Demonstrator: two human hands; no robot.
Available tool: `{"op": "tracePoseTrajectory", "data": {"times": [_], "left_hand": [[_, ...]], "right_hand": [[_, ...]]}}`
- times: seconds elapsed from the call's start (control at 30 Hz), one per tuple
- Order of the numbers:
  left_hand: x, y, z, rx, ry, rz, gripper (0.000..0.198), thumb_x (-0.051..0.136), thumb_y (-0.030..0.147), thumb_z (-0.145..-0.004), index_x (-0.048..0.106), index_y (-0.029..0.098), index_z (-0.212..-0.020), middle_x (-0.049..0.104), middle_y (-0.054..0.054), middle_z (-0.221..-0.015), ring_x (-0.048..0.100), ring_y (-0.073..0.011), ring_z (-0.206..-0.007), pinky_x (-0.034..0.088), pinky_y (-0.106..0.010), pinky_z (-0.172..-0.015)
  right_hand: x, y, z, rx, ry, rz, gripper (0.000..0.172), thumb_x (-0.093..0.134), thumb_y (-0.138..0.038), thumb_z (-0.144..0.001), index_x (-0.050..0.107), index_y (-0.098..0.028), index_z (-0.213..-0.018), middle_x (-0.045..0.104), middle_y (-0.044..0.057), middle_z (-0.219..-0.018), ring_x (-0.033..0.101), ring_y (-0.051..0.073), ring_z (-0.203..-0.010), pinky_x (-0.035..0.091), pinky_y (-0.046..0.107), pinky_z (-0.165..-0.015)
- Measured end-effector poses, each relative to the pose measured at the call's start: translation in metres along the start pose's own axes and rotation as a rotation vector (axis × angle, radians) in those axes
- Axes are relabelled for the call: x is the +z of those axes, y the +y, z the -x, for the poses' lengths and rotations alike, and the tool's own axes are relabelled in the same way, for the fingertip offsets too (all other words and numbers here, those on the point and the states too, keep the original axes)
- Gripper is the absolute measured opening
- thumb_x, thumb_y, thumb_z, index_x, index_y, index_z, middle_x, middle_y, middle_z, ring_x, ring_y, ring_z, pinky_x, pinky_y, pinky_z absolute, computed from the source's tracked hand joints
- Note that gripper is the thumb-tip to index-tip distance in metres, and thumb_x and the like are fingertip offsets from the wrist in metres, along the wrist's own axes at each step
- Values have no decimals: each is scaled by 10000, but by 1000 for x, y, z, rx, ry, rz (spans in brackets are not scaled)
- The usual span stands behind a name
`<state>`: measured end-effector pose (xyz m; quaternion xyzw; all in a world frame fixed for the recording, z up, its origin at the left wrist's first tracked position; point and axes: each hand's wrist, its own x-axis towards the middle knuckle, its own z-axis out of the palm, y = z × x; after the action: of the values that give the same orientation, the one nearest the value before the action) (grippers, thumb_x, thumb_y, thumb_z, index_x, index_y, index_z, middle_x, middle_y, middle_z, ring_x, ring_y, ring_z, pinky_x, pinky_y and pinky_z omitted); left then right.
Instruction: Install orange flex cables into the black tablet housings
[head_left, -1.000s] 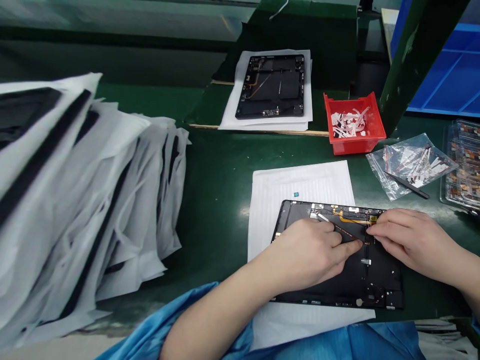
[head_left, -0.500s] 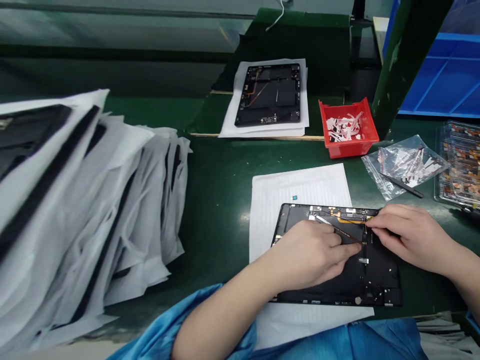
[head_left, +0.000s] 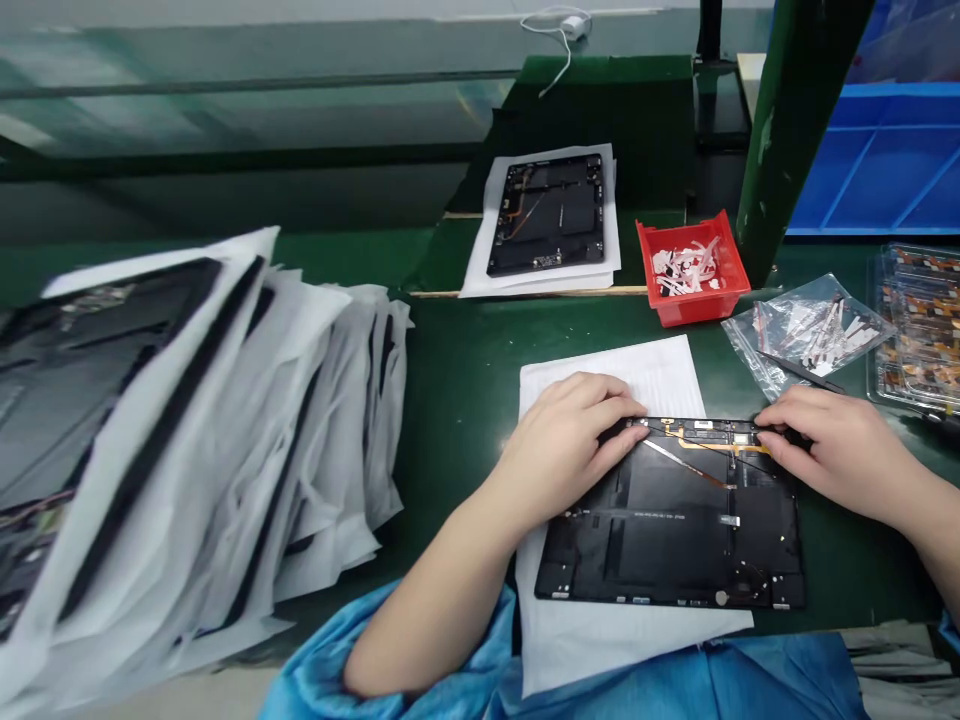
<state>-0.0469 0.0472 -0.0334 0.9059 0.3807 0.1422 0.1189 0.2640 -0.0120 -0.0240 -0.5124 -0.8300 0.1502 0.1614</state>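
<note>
An opened black tablet (head_left: 675,550) lies with its inner side up, showing flat dark cells, an orange flex cable and a thin slanting ribbon cable (head_left: 686,462). Its left part rests over a white foam sheet (head_left: 536,640). My left hand (head_left: 577,440) pinches the far edge near the left corner, thumb on the inner side. At the far right corner, my right hand (head_left: 832,445) holds the same edge between thumb and fingers. Both corners are covered by my fingers.
Foam-wrapped tablets (head_left: 300,400) stand stacked at left. Another opened tablet (head_left: 559,210) lies behind. A red bin (head_left: 694,310) of white strips, a clear bag (head_left: 814,325), black tweezers (head_left: 799,370), plastic trays (head_left: 922,330) and a blue crate (head_left: 885,170) are at right.
My left hand has moved from the tablet's middle up to its far left edge. My right hand has shifted right to the far corner. The view has tilted up slightly.
</note>
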Motion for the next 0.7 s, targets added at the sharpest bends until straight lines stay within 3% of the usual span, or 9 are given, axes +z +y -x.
{"op": "tracePoseTrajectory", "data": {"times": [0.2, 0.37, 0.57, 0.7], "left_hand": [[2, 1, -8, -81, -117, 81, 207, 514, 272, -1001, 694, 187, -941, 719, -60, -1005, 630, -215, -966, 477, -391, -916], [-2, 3, -10, -82, -182, 0, 229, 490, 251, -1013, 681, 178, -909, 715, -58, -955, 642, -211, -935, 470, -362, -872], [-11, 6, -6, -42, -194, -117, 230, 505, 258, -1010, 689, 174, -901, 756, -45, -891, 697, -214, -862, 491, -351, -841], [-25, 11, 0, -120, -166, -68, 268, 453, 307, -1031, 697, 201, -996, 783, -33, -971, 732, -201, -866, 532, -299, -772]], "right_hand": [[1, 2, 0, 34, 2, 39, 160, 562, -265, -956, 705, -236, -1024, 730, 28, -969, 689, 158, -747, 509, 279, -630], [6, 9, 1, 83, 49, 39, 207, 544, -304, -959, 704, -235, -1071, 715, 38, -973, 683, 160, -709, 514, 278, -584], [9, 17, 2, 63, 32, -4, 218, 530, -354, -979, 717, -243, -967, 674, 52, -1023, 693, 199, -876, 557, 328, -715], [4, 14, 0, 82, -4, -139, 200, 526, -329, -981, 694, -248, -909, 676, 43, -999, 672, 192, -877, 545, 321, -734]]}}
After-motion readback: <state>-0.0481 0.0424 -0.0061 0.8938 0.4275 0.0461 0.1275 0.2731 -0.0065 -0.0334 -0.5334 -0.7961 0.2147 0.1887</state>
